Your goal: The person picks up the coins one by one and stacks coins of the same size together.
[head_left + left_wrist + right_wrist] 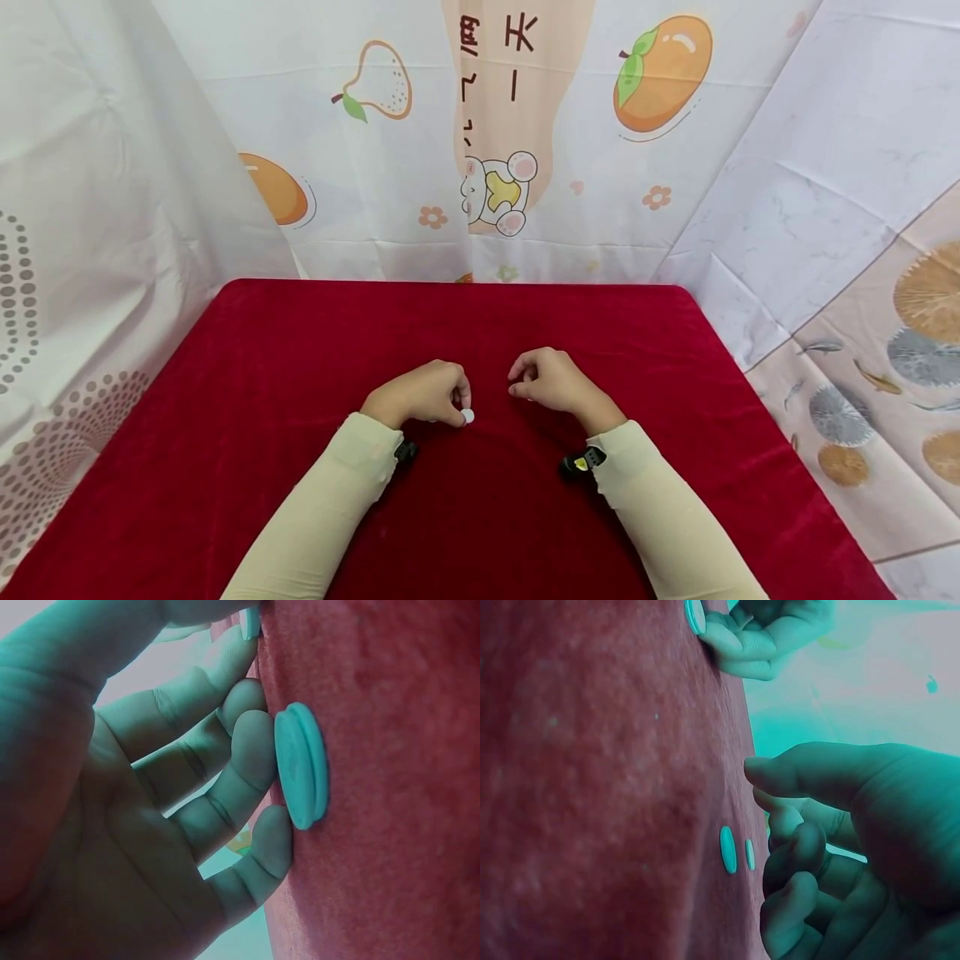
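Observation:
My left hand (423, 395) pinches a small white disc (468, 415) between thumb and forefinger, low over the red cloth. In the left wrist view only the edge of that disc (249, 624) shows at the top. A thicker, ridged disc (301, 765), perhaps two stacked, lies on the cloth beside the curled ring and little fingers. My right hand (558, 385) hovers to the right with fingers loosely bent and nothing visible in its grasp. Below its fingers, in the right wrist view, lie a disc (728, 850) and a smaller-looking disc (750, 855).
Red velvet cloth (465, 517) covers the table. Behind it hangs a white curtain (390, 200) printed with fruit, and more pale curtains hang at the left and right sides. Dark straps with small devices (583, 462) sit at both wrists.

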`<state>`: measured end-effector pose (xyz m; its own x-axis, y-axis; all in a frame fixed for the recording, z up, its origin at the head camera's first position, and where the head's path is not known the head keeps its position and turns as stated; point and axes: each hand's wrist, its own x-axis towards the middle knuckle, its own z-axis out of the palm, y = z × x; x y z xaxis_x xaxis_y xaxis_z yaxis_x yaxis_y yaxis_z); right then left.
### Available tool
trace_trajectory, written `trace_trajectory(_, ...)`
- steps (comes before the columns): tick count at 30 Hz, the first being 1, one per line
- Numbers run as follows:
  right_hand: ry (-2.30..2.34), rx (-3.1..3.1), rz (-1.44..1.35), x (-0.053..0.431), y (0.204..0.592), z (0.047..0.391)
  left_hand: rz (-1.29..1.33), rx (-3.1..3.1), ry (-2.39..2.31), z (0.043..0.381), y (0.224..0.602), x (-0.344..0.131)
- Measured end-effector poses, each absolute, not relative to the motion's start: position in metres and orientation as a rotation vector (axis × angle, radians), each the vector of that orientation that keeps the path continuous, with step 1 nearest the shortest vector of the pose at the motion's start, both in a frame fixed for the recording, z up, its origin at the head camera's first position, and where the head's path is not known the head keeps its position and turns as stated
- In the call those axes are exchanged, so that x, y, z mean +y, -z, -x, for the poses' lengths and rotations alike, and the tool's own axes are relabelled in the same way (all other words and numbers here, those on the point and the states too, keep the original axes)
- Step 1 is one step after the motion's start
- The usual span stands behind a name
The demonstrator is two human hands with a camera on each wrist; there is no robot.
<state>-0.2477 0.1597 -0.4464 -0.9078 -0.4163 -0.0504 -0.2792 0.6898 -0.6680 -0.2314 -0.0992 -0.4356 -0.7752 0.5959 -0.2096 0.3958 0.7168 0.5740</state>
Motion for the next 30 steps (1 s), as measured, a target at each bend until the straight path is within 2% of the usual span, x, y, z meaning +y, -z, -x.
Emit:
trace_trajectory(19,0.985,2.722,0.443,0.179,0.445,0.255,-0.766,2.550,-0.715,0.230,0.434,-0.099)
trace_trajectory(30,0.975,2.687,0.474,0.188,0.446,0.259,-0.770,2.548,-0.727,0.230,0.435,-0.100)
